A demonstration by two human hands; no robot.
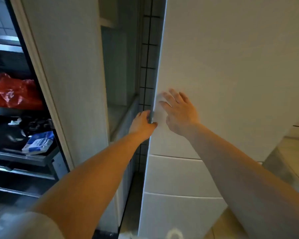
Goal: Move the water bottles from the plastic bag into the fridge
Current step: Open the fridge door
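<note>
The tall white fridge [223,66] stood shut at the right; the person's left hand [142,125] gripped the left edge of its upper door, fingers curled round it; the right hand [179,112] lay flat on the door front, fingers spread; a red plastic bag [12,93] sat on a dark shelf [16,156] far left; no bottles showed.

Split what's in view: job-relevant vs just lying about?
Job:
fridge door, left hand gripping its edge, right hand flat on its front.

Lying about:
red plastic bag, blue-and-white packet, both on the shelves at left. No bottles visible.
</note>
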